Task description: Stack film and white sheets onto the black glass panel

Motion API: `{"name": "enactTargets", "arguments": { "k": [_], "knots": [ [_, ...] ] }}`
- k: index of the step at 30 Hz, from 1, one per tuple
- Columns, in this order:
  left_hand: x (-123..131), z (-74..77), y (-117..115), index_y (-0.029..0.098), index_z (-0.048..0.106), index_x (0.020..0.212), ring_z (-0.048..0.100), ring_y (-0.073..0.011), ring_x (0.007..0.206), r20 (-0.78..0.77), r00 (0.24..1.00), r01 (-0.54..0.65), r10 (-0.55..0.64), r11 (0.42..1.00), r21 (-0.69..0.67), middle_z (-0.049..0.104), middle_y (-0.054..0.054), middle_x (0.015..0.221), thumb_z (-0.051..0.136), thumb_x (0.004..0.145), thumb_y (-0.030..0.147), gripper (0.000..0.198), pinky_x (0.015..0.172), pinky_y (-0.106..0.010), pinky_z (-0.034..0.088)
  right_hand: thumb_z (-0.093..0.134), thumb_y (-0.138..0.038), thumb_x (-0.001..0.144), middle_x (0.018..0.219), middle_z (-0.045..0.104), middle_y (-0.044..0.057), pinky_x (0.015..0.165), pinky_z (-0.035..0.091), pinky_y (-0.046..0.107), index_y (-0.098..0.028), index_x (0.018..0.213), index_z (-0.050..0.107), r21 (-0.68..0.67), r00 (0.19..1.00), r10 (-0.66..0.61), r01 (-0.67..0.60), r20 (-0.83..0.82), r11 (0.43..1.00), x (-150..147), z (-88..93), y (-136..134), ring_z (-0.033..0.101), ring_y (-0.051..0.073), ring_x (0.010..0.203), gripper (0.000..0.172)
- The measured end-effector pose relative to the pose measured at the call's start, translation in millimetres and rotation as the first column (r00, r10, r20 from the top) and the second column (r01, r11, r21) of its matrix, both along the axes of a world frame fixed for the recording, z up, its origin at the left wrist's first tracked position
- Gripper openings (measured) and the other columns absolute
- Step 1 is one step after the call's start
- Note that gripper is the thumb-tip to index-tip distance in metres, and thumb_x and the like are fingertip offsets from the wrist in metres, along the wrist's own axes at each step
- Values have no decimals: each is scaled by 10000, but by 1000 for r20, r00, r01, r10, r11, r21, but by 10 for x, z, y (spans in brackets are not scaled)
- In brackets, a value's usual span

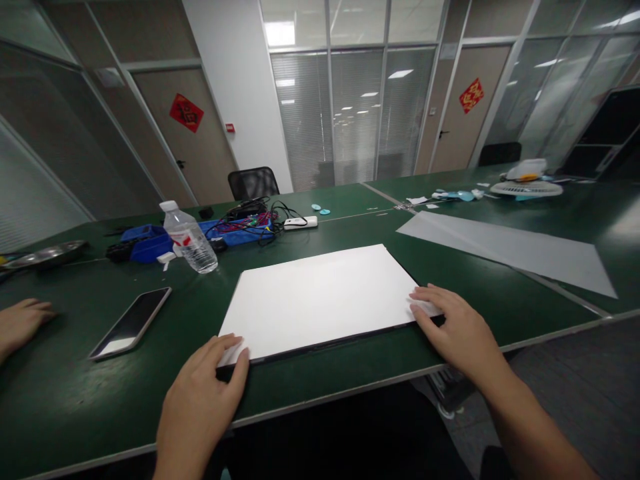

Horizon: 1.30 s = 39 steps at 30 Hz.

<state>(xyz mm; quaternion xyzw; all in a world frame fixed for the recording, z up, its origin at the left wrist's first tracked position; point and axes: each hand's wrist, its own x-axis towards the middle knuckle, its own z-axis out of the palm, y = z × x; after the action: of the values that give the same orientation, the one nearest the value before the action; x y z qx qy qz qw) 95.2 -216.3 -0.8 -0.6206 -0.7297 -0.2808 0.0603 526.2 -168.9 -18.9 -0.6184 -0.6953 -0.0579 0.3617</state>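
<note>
A flat white sheet [320,297] lies on a thin dark board on the green table [75,393], right in front of me. My left hand [203,393] rests at the sheet's near left corner, fingers stretched flat over its edge. My right hand [453,323] lies at the near right corner, fingers spread on the sheet. Neither hand grips anything.
A phone [131,322] lies face up to the left. Behind it stand a water bottle [191,239], blue boxes with tangled cables [235,230] and a metal dish [45,255]. Another person's hand [23,322] rests at the far left edge. A long translucent sheet [505,250] lies to the right.
</note>
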Motion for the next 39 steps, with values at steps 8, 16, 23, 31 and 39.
{"name": "enactTargets", "arguments": {
  "k": [8,16,23,31,39],
  "knots": [
    [-26,-56,24,262,783,1097,723,-314,1194,13,1000,18,-18,1000,12,792,-70,1264,508,938,567,440,1097,-438,533,628,-586,973,1353,674,323,980,475,509,-54,1354,729,-187,836,-524,548,163,816,1968,114,372,653,407,1258,663],
    [-11,-36,24,260,784,1093,728,-307,1156,2,1000,18,-18,1000,20,795,-72,1252,504,946,543,425,1062,-431,548,754,-639,868,1375,663,338,805,392,588,-182,1381,766,-310,712,-681,695,171,649,2655,12,513,640,500,1223,688],
    [-10,-29,10,250,790,1097,725,-307,1191,-6,1000,29,-28,999,16,795,-77,1255,510,947,531,423,1083,-416,542,795,-457,860,1229,738,313,722,399,495,-167,1054,889,-320,773,-607,631,184,706,2770,-79,586,741,392,964,361],
    [-49,-60,5,228,783,1139,694,-301,1259,-52,992,114,-112,992,47,775,-96,1304,528,960,500,413,1151,-424,504,700,-452,959,1054,764,326,673,354,470,-146,1217,831,-385,736,-630,672,250,633,2445,132,513,728,317,726,421],
    [-64,-72,7,247,777,1163,718,-291,1221,-97,988,126,-117,988,88,741,-88,1359,538,976,499,395,1069,-415,563,259,-504,1111,970,768,233,667,411,413,-163,1299,710,-115,746,-586,644,317,756,1269,249,158,707,314,714,595]
  ]
}}
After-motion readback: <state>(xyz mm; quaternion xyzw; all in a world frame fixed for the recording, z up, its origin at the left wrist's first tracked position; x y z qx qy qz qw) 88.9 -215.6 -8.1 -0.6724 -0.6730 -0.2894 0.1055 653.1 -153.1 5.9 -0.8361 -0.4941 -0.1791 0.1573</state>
